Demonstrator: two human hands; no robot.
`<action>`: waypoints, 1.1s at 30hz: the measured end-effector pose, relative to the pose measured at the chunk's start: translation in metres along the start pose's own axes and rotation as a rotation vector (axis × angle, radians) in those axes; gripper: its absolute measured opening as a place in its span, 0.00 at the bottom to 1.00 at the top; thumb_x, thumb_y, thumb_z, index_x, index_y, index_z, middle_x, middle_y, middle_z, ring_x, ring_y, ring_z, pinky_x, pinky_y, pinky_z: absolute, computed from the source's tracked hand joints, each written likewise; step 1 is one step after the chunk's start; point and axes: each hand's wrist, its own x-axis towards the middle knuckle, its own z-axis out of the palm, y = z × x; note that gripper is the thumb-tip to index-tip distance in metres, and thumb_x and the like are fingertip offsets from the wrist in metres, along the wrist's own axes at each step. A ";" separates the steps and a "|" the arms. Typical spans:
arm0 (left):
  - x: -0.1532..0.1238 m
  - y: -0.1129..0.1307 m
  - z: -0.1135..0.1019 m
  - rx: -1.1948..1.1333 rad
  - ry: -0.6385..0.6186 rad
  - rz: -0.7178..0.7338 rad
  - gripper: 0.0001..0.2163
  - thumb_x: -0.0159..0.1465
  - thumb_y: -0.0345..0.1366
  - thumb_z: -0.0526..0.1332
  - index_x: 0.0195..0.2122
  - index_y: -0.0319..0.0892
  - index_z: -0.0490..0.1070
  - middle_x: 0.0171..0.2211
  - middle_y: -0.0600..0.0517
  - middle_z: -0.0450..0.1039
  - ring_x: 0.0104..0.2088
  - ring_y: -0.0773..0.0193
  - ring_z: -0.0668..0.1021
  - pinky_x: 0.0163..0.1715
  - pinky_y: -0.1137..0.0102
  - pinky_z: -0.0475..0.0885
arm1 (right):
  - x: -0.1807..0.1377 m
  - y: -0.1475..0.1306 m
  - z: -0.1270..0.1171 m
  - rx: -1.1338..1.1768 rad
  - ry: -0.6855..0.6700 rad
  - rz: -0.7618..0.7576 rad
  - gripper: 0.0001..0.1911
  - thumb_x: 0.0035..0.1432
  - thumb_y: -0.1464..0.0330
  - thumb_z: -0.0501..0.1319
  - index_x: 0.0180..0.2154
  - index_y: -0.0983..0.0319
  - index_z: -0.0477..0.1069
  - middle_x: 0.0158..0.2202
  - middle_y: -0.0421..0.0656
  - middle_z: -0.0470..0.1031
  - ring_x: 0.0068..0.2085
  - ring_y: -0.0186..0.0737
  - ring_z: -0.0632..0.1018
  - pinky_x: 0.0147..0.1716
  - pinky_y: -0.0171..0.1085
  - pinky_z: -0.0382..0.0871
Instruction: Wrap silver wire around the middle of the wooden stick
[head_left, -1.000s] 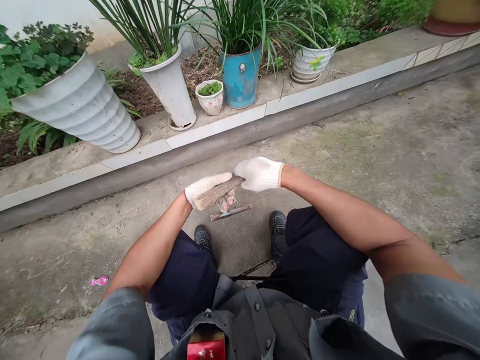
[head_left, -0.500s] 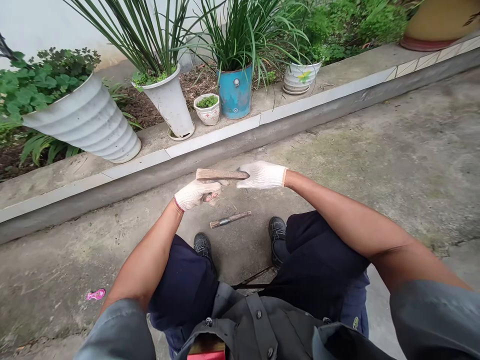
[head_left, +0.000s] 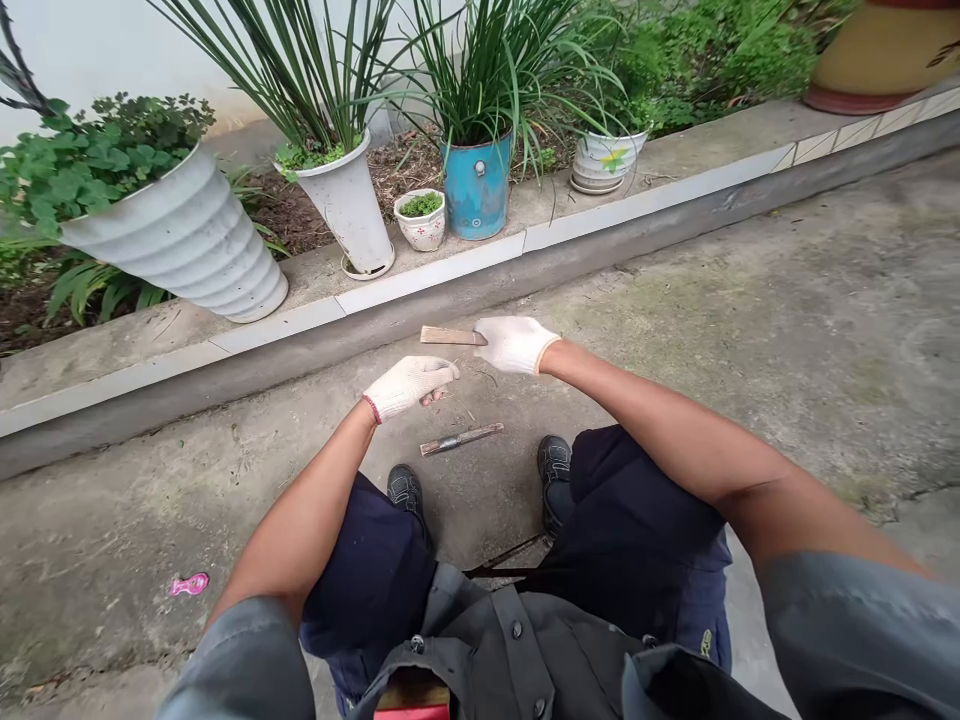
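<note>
A short flat piece of wood (head_left: 448,336) sticks out to the left from my right hand (head_left: 517,344), which wears a white knitted glove and is closed around the wood's right end. My left hand (head_left: 411,386), gloved the same way with bare fingertips showing, is below and left of the wood, apart from it. Its thumb and finger are pinched, and a thin strand shows at their tips; whether it is wire or string I cannot tell. On the concrete below lies a second wooden stick (head_left: 480,434), with a dark wrapping (head_left: 448,442) around part of it.
Beyond my hands runs a low tiled ledge (head_left: 435,285) bearing a tilted white ribbed pot (head_left: 187,235), a tall white pot (head_left: 345,205), a small pot (head_left: 421,232) and a blue bucket (head_left: 476,190). A pink object (head_left: 189,584) lies on the left. My shoes (head_left: 406,492) flank the stick.
My left hand has come off the wood and now pinches below it. The right hand has shifted slightly left and up with the wood, covering more of its right end.
</note>
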 end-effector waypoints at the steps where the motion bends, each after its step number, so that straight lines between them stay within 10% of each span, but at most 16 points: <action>1: 0.001 -0.001 0.000 0.054 0.005 -0.013 0.17 0.64 0.49 0.63 0.42 0.40 0.80 0.25 0.53 0.73 0.22 0.68 0.71 0.23 0.74 0.66 | 0.004 0.004 0.003 -0.059 -0.034 0.027 0.15 0.58 0.61 0.63 0.44 0.63 0.77 0.40 0.57 0.82 0.40 0.52 0.81 0.35 0.42 0.69; 7: 0.012 -0.013 0.001 0.310 0.014 0.060 0.14 0.65 0.45 0.59 0.39 0.43 0.82 0.26 0.53 0.76 0.25 0.65 0.75 0.27 0.73 0.66 | -0.008 0.004 0.029 -0.234 -0.444 -0.143 0.12 0.44 0.71 0.70 0.35 0.62 0.80 0.35 0.51 0.82 0.41 0.52 0.82 0.39 0.45 0.71; 13: 0.017 -0.017 0.000 0.277 -0.024 0.136 0.15 0.66 0.46 0.60 0.39 0.42 0.82 0.30 0.53 0.79 0.31 0.64 0.78 0.33 0.73 0.70 | -0.038 -0.004 0.001 0.176 -0.672 -0.356 0.12 0.51 0.60 0.69 0.33 0.60 0.75 0.24 0.37 0.75 0.26 0.35 0.75 0.29 0.34 0.65; 19: 0.018 -0.005 0.002 0.037 0.024 0.146 0.17 0.67 0.47 0.60 0.37 0.37 0.78 0.33 0.46 0.81 0.34 0.61 0.81 0.38 0.69 0.76 | -0.024 0.000 -0.032 0.441 -0.251 -0.186 0.16 0.59 0.55 0.63 0.39 0.61 0.72 0.25 0.39 0.76 0.25 0.34 0.74 0.27 0.33 0.61; 24: 0.028 -0.005 0.004 0.002 0.006 0.087 0.14 0.68 0.44 0.58 0.42 0.38 0.76 0.33 0.48 0.80 0.32 0.63 0.81 0.38 0.69 0.78 | 0.014 0.004 -0.023 0.186 0.101 0.010 0.18 0.64 0.53 0.58 0.44 0.60 0.73 0.39 0.49 0.81 0.38 0.44 0.79 0.34 0.36 0.65; 33: 0.015 -0.007 -0.002 0.249 0.019 0.026 0.20 0.70 0.47 0.53 0.50 0.40 0.78 0.24 0.55 0.73 0.23 0.66 0.74 0.25 0.73 0.69 | 0.050 0.017 -0.008 -0.054 0.085 0.282 0.19 0.62 0.65 0.62 0.52 0.65 0.76 0.45 0.58 0.81 0.48 0.54 0.82 0.45 0.42 0.71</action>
